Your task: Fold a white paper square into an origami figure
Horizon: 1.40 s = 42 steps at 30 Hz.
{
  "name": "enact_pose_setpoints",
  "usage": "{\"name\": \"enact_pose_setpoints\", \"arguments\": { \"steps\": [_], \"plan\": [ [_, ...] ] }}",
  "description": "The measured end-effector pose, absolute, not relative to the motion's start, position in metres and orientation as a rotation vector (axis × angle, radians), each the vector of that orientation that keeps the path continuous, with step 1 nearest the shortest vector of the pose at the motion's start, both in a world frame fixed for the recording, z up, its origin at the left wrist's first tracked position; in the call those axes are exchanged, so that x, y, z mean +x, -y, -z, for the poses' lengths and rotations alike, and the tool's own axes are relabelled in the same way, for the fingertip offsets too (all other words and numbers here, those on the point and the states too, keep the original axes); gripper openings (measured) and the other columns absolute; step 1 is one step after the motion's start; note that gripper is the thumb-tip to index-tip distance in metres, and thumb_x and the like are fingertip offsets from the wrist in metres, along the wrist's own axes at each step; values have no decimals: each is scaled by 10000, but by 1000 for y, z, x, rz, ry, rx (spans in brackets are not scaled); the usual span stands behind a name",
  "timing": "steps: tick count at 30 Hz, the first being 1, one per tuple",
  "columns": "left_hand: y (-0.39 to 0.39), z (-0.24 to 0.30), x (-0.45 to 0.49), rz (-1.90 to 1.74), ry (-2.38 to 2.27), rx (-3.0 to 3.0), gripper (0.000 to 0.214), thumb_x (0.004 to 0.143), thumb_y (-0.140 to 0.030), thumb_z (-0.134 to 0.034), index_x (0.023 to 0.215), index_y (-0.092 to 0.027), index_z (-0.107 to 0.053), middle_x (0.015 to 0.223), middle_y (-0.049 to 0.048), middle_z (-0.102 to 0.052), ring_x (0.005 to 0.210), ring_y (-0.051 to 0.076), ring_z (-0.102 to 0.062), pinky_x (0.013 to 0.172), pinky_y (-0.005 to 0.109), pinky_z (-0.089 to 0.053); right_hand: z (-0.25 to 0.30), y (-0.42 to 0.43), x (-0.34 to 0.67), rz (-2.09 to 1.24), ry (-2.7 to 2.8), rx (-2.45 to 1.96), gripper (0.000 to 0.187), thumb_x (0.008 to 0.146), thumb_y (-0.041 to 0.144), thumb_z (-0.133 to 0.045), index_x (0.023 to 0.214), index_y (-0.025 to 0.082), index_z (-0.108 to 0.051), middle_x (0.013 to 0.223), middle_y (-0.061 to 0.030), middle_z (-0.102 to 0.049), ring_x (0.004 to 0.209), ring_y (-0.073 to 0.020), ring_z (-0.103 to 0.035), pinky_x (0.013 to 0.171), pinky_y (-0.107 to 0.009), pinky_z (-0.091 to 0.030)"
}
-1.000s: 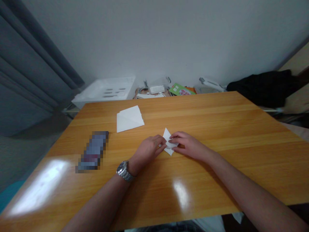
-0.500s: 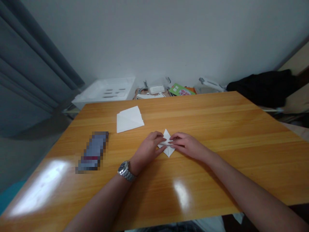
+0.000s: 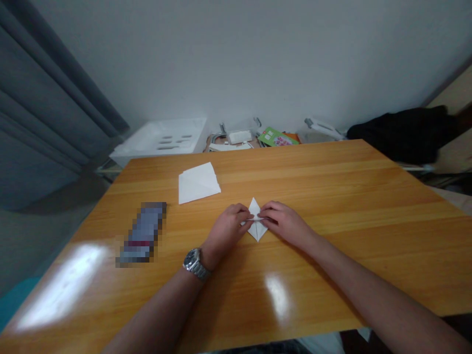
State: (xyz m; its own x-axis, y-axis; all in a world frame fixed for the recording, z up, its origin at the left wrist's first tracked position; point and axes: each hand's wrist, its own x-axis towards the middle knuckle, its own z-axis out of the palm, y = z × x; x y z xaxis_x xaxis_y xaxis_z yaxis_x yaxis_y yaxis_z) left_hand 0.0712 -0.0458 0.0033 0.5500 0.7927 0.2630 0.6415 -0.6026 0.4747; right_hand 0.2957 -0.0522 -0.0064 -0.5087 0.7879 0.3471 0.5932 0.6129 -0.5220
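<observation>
A small piece of folded white paper (image 3: 258, 230) lies on the wooden table, diamond-shaped, with one point away from me and one towards me. My left hand (image 3: 233, 223) grips its left side, thumb in front and fingers behind a raised fold. On the opposite side my right hand (image 3: 283, 220) pinches the right end of the same fold. Both sets of fingertips partly hide the paper's left and right corners. A metal watch (image 3: 195, 263) is on my left wrist.
White paper sheets (image 3: 199, 183) lie at the table's back left. A pixelated phone-like object (image 3: 143, 233) rests on the left. Behind the wooden table (image 3: 332, 172) stand a white foam tray (image 3: 177, 135), a green booklet (image 3: 275, 137) and a dark cloth (image 3: 401, 132).
My fingers have closed more firmly on the two ends of the fold. My thumbs have moved up slightly to the crease, and more of the paper's near half shows.
</observation>
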Motion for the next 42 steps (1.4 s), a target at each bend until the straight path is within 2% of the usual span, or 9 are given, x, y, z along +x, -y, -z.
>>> {"name": "enact_pose_setpoints", "arguments": {
  "steps": [7,12,15,27,35,42],
  "plan": [
    [45,-6,73,-609,-1207,2469,91,958,-211,-624,980,-175,-705,1009,61,-673,945,203,-618,868,309,-493,2,54,292,-433,2261,-1137,108,961,131,-596,947,158,-700,986,-95,-690,944,-217,-634,863,-337,-511],
    [41,-8,78,-560,-1260,2471,88,946,-183,-620,935,-163,-705,974,63,-674,919,206,-621,853,307,-486,-1,52,290,-439,2284,-1172,92,963,168,-612,907,157,-684,953,-86,-673,915,-212,-619,839,-323,-494],
    [39,-8,79,-571,-1284,2446,104,951,-198,-615,934,-166,-712,971,64,-675,916,204,-627,845,301,-485,-1,50,289,-447,2297,-1208,67,946,194,-651,896,157,-675,947,-77,-659,908,-205,-614,829,-306,-482],
    [30,-17,80,-427,-1328,2446,155,958,-245,-582,956,-169,-716,941,60,-683,862,195,-650,774,277,-479,-15,39,284,-466,2399,-1367,125,938,141,-618,831,133,-683,905,-73,-645,863,-179,-596,782,-263,-431],
    [19,-22,87,-235,-1478,2384,176,901,-268,-630,981,-160,-743,951,91,-733,875,224,-676,790,301,-480,-28,25,281,-529,2482,-1512,70,874,168,-652,860,126,-707,891,-87,-682,829,-185,-622,734,-260,-397],
    [7,-33,89,-170,-1396,2332,125,862,-204,-611,888,-161,-726,899,81,-743,779,197,-670,684,281,-454,-42,13,277,-640,2545,-1632,96,856,228,-657,886,172,-730,897,-75,-744,812,-197,-662,654,-259,-371]
  ]
}}
